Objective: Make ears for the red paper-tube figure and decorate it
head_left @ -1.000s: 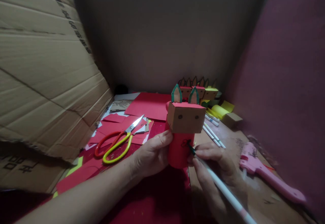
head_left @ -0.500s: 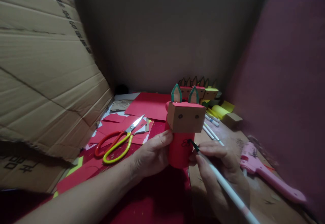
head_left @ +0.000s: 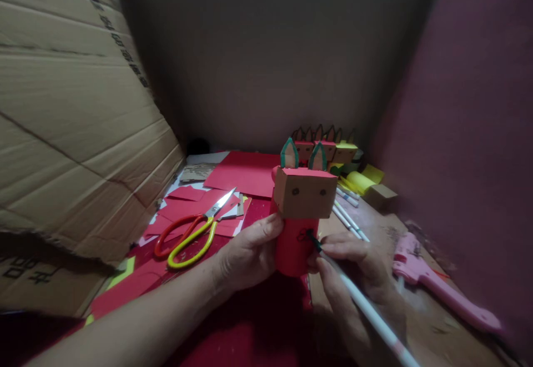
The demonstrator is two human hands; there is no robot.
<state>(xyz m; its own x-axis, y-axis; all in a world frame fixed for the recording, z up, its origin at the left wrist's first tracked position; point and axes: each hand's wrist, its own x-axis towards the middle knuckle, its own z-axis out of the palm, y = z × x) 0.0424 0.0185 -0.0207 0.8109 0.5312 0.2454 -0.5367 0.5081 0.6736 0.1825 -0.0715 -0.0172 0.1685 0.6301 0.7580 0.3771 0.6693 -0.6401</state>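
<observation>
A paper animal figure stands upright in my left hand, which is closed round the left side of its red tube body. Its cardboard box head has two drawn eyes, a red top and two ears edged in green. My right hand grips a white marker pen with a dark tip. That tip touches the front of the red body, at a small dark looped drawing. The right fingertips rest close against the body's right side.
Scissors with red and yellow handles lie left on red paper pieces. Several similar figures stand at the back. More markers and a pink glue gun lie right. Cardboard rises at left, a purple wall at right.
The marker tip has shifted slightly left and down on the red body, with my right hand following. The looped drawing looks slightly different. My left hand and the figure stay almost still.
</observation>
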